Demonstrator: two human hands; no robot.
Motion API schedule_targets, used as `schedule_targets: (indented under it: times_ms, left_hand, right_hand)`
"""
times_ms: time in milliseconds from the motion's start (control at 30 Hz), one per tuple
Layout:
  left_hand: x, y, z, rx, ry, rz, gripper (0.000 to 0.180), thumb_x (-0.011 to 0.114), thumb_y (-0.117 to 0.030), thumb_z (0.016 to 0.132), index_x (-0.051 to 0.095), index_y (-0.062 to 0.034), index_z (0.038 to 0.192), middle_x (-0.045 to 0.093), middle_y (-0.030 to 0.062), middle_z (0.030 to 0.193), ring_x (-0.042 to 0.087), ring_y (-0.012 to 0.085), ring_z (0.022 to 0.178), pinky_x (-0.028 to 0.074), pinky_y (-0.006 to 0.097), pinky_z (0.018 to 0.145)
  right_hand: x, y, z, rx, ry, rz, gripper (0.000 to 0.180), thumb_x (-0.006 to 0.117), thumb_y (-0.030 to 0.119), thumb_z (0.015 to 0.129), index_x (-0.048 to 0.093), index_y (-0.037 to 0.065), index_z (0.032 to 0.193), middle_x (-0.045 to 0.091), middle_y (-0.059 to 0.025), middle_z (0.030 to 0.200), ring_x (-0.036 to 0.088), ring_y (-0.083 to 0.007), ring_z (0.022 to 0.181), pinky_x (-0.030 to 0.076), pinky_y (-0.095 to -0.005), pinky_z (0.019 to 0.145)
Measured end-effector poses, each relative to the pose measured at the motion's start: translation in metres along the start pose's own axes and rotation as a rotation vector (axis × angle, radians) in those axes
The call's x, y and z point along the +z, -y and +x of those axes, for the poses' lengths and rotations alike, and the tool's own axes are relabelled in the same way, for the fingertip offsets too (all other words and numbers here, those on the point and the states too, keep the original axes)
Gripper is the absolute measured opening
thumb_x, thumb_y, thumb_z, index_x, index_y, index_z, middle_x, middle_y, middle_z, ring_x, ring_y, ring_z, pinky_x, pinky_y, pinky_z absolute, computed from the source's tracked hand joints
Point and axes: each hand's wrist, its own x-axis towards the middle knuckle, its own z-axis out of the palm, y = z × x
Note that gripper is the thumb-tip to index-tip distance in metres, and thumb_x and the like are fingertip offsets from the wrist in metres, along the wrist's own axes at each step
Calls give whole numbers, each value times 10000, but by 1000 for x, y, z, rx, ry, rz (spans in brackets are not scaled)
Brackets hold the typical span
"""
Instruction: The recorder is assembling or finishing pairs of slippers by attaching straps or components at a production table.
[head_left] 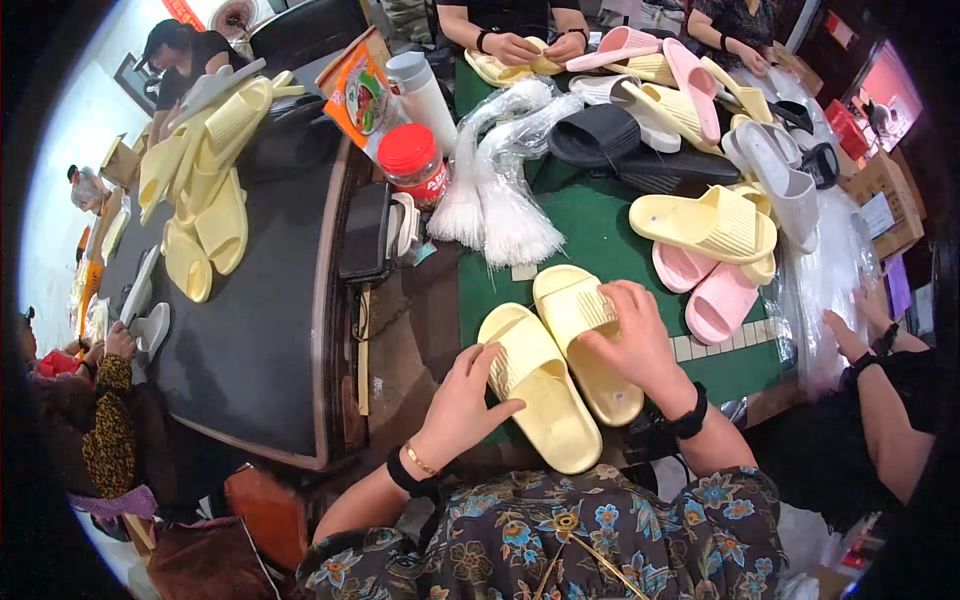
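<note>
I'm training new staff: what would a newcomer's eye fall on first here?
Probably the two pale-yellow, ribbed slide slippers near the centre, the left hand on one and the right hand on the other. Next, the jumble of yellow, pink, black and pale-grey slides on the right of the green tabletop. Then the red-lidded jar farther back, left of two bundles of thin whitish strands.

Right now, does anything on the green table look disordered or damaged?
Yes: on the table at right, a pale yellow ridged slipper lies askew across pink slippers, while the yellow pair under the left hand and right hand lies side by side. No damage shows.
</note>
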Motion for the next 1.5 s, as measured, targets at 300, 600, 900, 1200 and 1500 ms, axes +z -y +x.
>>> schedule_targets:
  times_ms: [300,600,900,1200,1500]
  left_hand:
    - [-10,27,24,132,-206,119,508,738,-74,750,555,-18,1221,533,180,1244,548,370,1096,469,421,946]
    - [-25,15,13,79,-121,135,537,768,-173,776,558,-4,1240,532,174,1272,548,346,1146,475,413,939]
    - [-48,7,36,87,-181,-29,415,731,-178,812,611,16,1159,618,179,1095,626,330,974,510,388,856]
    - [-50,26,112,-17,-193,-7,376,718,-186,806,651,27,1108,687,195,972,680,294,845,539,369,768]
    - [-31,48,177,-87,-297,166,304,692,-253,783,697,-7,963,692,200,869,668,373,848,533,445,787]
  right_hand:
    - [-5,16,-4,101,217,21,687,754,403,768,492,45,1293,510,-197,1214,556,-378,1106,486,-444,921]
    - [-10,16,-4,34,165,-40,550,716,413,807,578,30,1176,566,-178,1112,596,-372,1006,501,-441,865]
    - [9,14,11,-97,109,64,381,696,299,825,625,9,1060,603,-151,1043,565,-346,1000,473,-426,871]
    - [22,14,10,-121,53,28,332,699,284,819,638,23,1015,602,-140,1033,539,-330,976,458,-424,865]
    - [30,10,1,-161,-6,-14,327,697,292,821,628,48,1027,591,-131,1015,531,-330,961,465,-434,838]
